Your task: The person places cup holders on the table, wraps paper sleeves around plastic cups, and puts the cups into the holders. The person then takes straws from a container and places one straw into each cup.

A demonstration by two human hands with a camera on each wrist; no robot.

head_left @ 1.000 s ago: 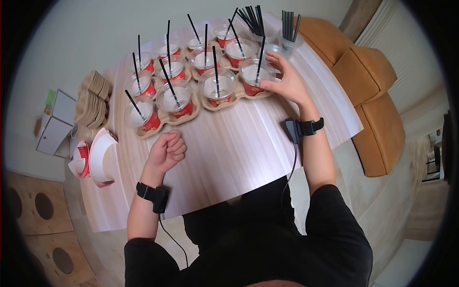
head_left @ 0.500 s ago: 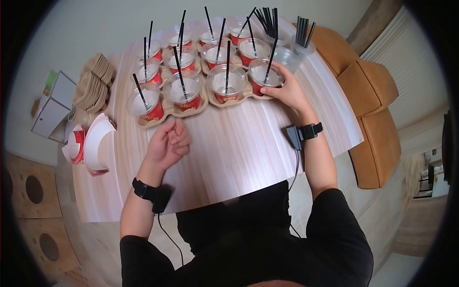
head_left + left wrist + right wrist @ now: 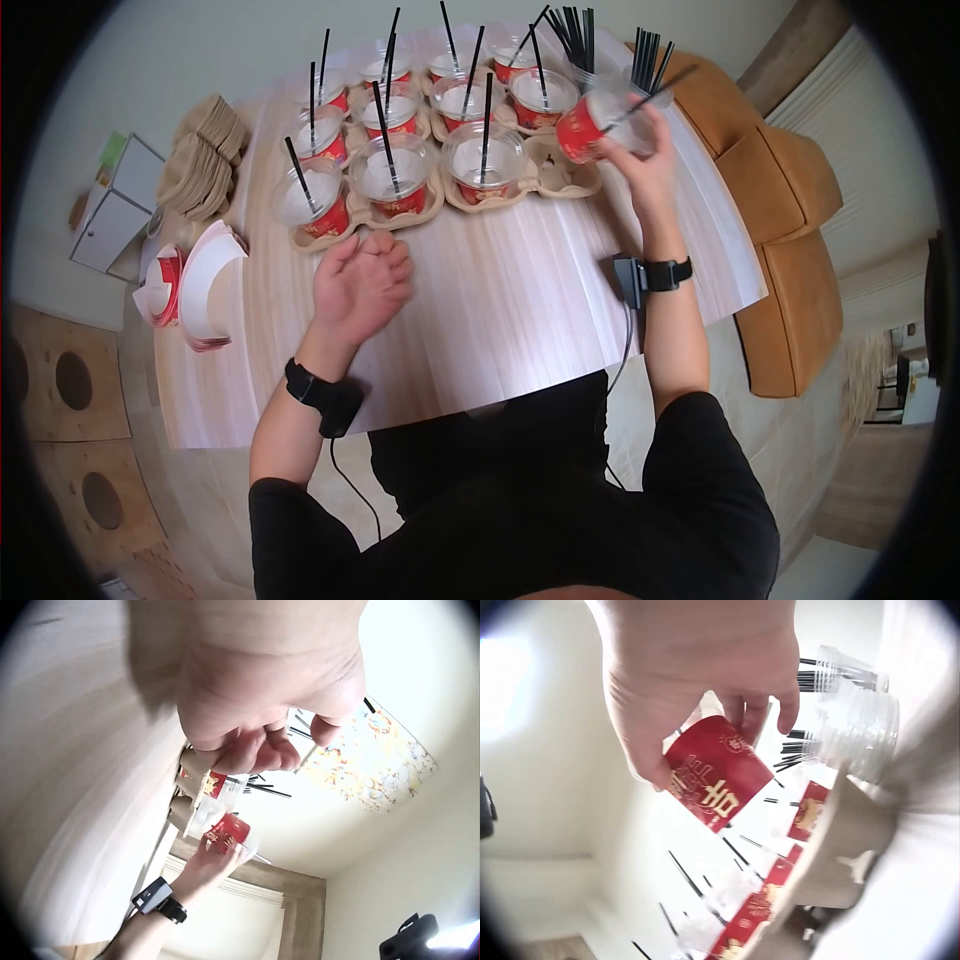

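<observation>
My right hand grips a clear plastic cup with a red paper sleeve, raised above the right end of the cup carriers and tilted, its black straw leaning to the right. Gold lettering shows on that sleeve in the right wrist view. Below it, the front right pocket of the pulp cup carrier is bare. My left hand hovers palm up near the front edge of the left carrier, fingers loosely curled around nothing. Several more red-sleeved cups with straws stand upright in the carriers.
Clear cups full of black straws stand at the back right. Stacked pulp carriers lie at the far left, with curved paper sleeves in front of them. A tan sofa borders the table's right side.
My right hand has taken hold of the front right cup, lifted it out of its pocket and tipped it to the right. The left hand's fingers have loosened from a fist, turning palm up.
</observation>
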